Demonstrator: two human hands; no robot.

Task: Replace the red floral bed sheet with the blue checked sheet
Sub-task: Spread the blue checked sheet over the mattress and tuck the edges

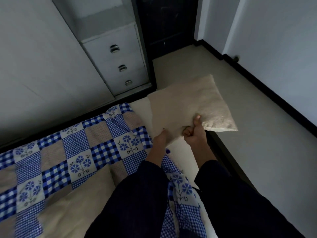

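The blue checked sheet (pixel 72 152) with flower squares covers most of the bed, rumpled near the far right corner where bare mattress (pixel 142 110) shows. A beige pillow (pixel 192 103) is lifted over that corner. My right hand (pixel 193 133) grips its near edge, thumb on top. My left hand (pixel 161 136) holds the same edge from the left, its fingers hidden beneath the fabric. A second beige pillow (pixel 73 206) lies on the sheet at the lower left. No red floral sheet is in view.
A white drawer unit (pixel 120 60) with metal handles stands by the wall beyond the bed. A dark door (pixel 168 24) is behind it. Beige floor (pixel 248 134) runs along the bed's right side, bordered by black skirting.
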